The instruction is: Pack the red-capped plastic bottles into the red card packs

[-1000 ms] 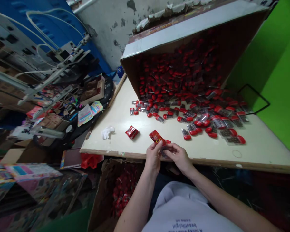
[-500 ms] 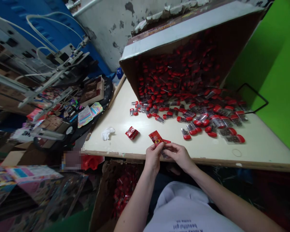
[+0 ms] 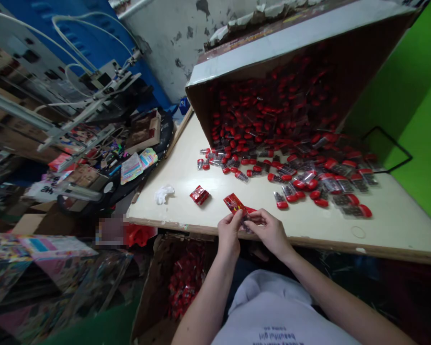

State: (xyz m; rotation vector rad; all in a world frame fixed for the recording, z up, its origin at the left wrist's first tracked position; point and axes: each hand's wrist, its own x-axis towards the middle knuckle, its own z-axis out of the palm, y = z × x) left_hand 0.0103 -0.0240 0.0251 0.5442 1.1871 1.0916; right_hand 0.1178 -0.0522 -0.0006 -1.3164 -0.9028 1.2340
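Unmoved, left hand (image 3: pixel 229 233) and right hand (image 3: pixel 272 232) hold red packet (image 3: pixel 234 202) slanting up-left.

both hands (image 3: pixel 249 230) together, fingertips pinched, forearms angled inward

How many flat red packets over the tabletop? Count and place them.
2. One flat red printed packet lies on the cream table; the second packet is in left hand, beside right hand. Others may hide.

At the table's (image 3: pixel 187 177) front edge 2 red packets (image 3: pixel 200 195) and 1 white wad (image 3: pixel 164 192) are showing; 1 carton (image 3: pixel 273 43) is resting farther back.
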